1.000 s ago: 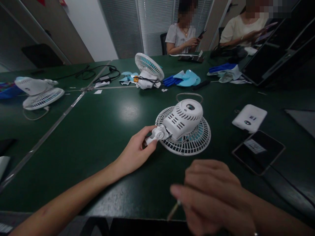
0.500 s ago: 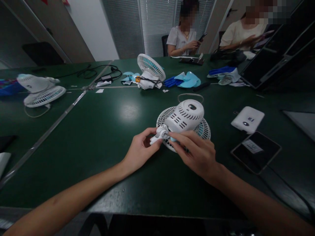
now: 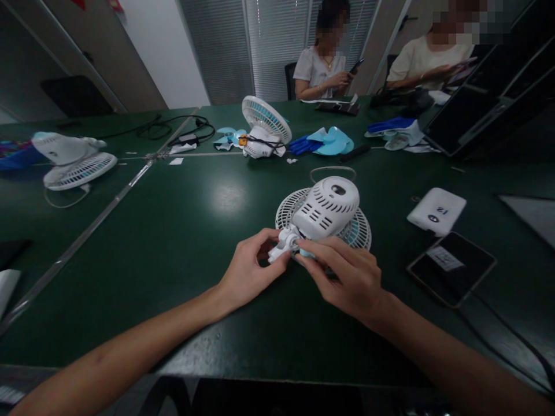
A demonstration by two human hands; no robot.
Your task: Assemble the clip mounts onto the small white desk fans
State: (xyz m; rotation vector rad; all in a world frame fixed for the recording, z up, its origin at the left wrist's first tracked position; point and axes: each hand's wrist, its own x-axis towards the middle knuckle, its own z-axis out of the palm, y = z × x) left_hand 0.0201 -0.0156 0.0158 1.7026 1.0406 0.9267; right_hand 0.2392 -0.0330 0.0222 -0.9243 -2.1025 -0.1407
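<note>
A small white electric fan [image 3: 329,202] lies grille-down on the green table, its slotted motor housing facing up. Thumb and fingers of my left hand [image 3: 251,266] are closed around the white clip bracket [image 3: 281,245] that joins the housing at its near left. My right hand [image 3: 347,274] pinches at the round joint of this bracket, its fingertips against the hole; the thin metal pin between them is almost wholly hidden. Under the right fingers a light blue knob [image 3: 307,253] shows in part. The fan's grille [image 3: 362,228] spreads out beneath the housing.
Another fan [image 3: 264,130] stands farther back, beside light blue fan blades [image 3: 333,140] and blue gloves [image 3: 299,144]. A third fan [image 3: 78,167] lies at left. On the right are a white power bank [image 3: 437,209] and a black device [image 3: 451,268] with a cable. Two people sit across the table.
My right fingertips have come closer to the bracket joint, and the metal pin that showed between them is now mostly hidden. The bracket has shifted and tilted slightly in my left hand.
</note>
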